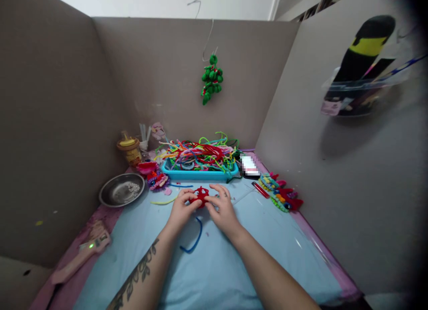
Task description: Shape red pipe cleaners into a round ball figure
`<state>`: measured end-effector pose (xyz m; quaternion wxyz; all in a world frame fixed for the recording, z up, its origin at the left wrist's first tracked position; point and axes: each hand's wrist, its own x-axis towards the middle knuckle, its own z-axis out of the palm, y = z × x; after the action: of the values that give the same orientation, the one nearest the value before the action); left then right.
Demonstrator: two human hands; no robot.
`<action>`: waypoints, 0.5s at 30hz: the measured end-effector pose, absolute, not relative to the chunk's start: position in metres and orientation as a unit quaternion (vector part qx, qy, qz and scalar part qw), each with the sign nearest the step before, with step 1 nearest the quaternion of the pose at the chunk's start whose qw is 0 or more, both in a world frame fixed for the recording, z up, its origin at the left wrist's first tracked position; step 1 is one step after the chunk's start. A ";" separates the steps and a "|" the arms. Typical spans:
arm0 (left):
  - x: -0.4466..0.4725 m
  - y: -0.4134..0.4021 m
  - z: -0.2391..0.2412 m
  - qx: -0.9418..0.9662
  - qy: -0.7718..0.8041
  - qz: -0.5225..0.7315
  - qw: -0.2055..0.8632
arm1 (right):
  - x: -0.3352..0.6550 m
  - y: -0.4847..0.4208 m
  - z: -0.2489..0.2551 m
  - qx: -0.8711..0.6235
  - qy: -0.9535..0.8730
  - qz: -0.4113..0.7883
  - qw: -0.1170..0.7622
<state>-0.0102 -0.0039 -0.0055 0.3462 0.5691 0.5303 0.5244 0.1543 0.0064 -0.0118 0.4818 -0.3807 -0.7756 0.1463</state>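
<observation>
Between my two hands, a little above the light blue cloth (217, 256), is a piece of bent red pipe cleaner (201, 195) with several loops. My left hand (183, 206) pinches it on the left side with thumb and fingers. From the right, my right hand (220, 207) grips its other edge, with the index finger raised away. A loose bent blue pipe cleaner (199, 233) lies on the cloth nearer to me. To the left of my left hand rests a short yellow-green pipe cleaner (162, 202).
Behind my hands stands a blue tray (200, 175) heaped with colourful pipe cleaners. At left are a metal bowl (109, 190) and a pink glue gun (80, 259). A phone (249, 166), a red cutter (260, 190) and finished-looking pipe cleaner figures (281, 194) lie right. Grey panels enclose three sides.
</observation>
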 end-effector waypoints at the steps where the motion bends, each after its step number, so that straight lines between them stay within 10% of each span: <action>1: -0.010 -0.004 -0.006 0.569 0.526 0.525 0.351 | 0.153 0.006 -0.012 -0.381 -0.776 0.152 0.480; 15: -0.005 -0.007 -0.007 0.645 0.515 0.510 0.242 | 0.148 0.003 -0.011 -0.421 -0.726 0.253 0.482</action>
<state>-0.0053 -0.0073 -0.0073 0.2422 0.6448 0.5150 0.5102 0.1480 0.0032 -0.0109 0.4819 -0.4209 -0.7256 0.2533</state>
